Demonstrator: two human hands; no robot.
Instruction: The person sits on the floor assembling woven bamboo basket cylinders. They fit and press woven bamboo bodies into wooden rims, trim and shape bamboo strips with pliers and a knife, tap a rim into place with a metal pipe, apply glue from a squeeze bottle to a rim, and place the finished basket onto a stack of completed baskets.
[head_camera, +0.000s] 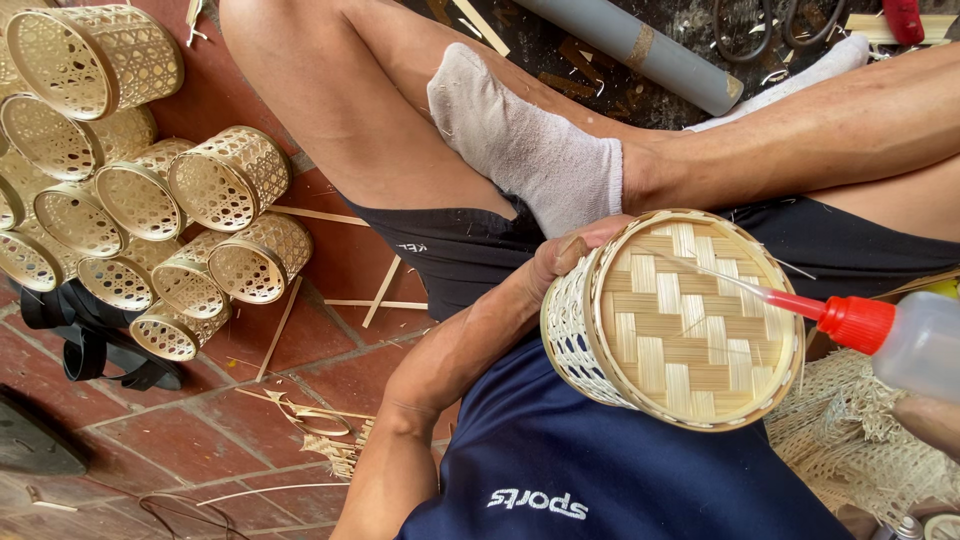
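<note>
My left hand (565, 252) grips a small round woven bamboo basket (672, 318), its checker-woven bottom turned toward me. My right hand (930, 420), only partly in view at the right edge, holds a clear squeeze bottle (915, 345) with a red cap and a thin red-and-clear nozzle. The nozzle tip touches the basket's bottom near its upper rim. I sit cross-legged, one white-socked foot (525, 150) just above the basket.
A pile of several finished bamboo baskets (140, 190) lies at the left on the red brick floor (250, 420). Loose bamboo strips (320, 425) lie near my elbow. A grey tube (640, 50) and scissors (760, 25) lie at the top. Woven mesh (850, 440) rests by my right thigh.
</note>
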